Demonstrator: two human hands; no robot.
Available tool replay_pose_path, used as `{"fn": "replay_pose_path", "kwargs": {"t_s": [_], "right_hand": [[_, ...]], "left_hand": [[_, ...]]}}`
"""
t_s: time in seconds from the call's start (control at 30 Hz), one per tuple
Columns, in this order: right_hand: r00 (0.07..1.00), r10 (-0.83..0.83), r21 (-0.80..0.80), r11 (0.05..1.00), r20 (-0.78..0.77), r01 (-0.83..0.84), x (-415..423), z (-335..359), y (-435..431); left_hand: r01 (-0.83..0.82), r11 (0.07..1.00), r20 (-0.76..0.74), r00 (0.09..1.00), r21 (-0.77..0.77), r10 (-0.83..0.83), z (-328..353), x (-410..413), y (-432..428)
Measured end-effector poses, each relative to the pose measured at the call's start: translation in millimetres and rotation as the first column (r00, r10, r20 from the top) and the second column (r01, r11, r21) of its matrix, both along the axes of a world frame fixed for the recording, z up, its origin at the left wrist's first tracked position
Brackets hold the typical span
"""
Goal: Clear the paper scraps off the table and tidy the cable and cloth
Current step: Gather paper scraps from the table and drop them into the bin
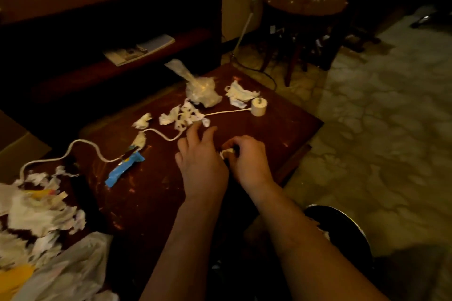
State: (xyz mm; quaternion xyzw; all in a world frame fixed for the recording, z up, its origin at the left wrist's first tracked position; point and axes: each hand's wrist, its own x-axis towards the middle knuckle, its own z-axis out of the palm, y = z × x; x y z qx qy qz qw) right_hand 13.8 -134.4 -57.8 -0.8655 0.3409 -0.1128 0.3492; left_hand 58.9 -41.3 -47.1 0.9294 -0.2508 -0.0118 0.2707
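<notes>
My right hand (247,157) grips a small white paper scrap (227,153) near the middle of the dark wooden table (151,190). My left hand (199,154) lies beside it with fingers spread and relaxed, reaching toward a cluster of white paper scraps (182,116). A white cable (85,145) snakes across the table from the left edge to a round cream plug (259,107) at the far right. More scraps (241,95) lie near the plug. A crumpled clear plastic bag (201,90) sits at the far side. I cannot pick out a cloth.
A blue wrapper (123,170) lies left of my hands. A heap of torn paper and plastic (41,215) fills the near left. A dark shelf unit (110,19) stands behind the table, a wooden stool (305,7) at back right, and a dark bin (342,227) by my right arm.
</notes>
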Motion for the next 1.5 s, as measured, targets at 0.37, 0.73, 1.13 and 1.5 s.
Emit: {"fn": "replay_pose_path", "kwargs": {"t_s": [0.37, 0.73, 1.13, 1.5], "right_hand": [[0.925, -0.277, 0.049, 0.953, -0.258, 0.299, -145.3, 4.4, -73.3], [0.744, -0.089, 0.327, 0.859, -0.662, 0.393, -233.0, -33.5, -134.7], [0.837, -0.226, 0.31, 0.855, -0.498, 0.416, -206.4, -16.4, -127.4], [0.998, 0.053, 0.014, 0.998, 0.027, -0.053, -49.1, -3.1, -29.4]], "left_hand": [[0.514, 0.837, -0.286, 0.787, -0.188, -0.547, -16.0, -112.2, -74.9], [0.884, 0.336, -0.588, 0.467, 0.326, -0.66, -63.0, -181.8, -147.9], [0.846, 0.478, -0.552, 0.522, 0.237, -0.65, -58.1, -151.4, -141.9], [0.201, 0.98, -0.257, 0.946, -0.007, -0.196, -2.8, -11.1, -26.9]]}}
